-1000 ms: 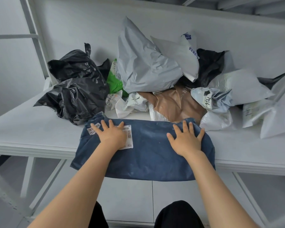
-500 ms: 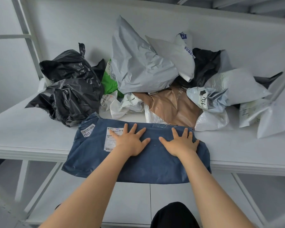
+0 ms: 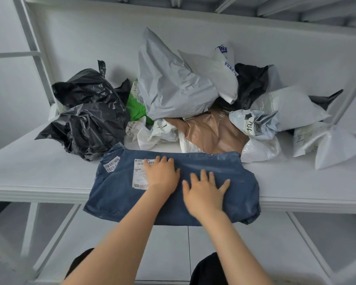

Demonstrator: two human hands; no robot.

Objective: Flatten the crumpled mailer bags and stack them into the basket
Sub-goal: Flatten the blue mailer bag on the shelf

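The dark blue plastic mailer bag [image 3: 234, 182] lies flat on the white tabletop [image 3: 39, 171], long axis running 9 to 3 o'clock, labelled end toward 9, its 6 o'clock edge hanging over the table's front. The left hand [image 3: 161, 173] and right hand [image 3: 206, 192] press on it side by side, fingers straight and spread. At 12 o'clock sits a heap of crumpled black, grey, brown and white mailer bags [image 3: 173, 89] against a white wall [image 3: 90, 38], with a white metal frame [image 3: 37, 58] at 10.

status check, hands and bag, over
Left hand and right hand open, pressing flat on blue mailer bag. Bag overhangs table edge. Crumpled pile behind, clear of hands; basket not in view.
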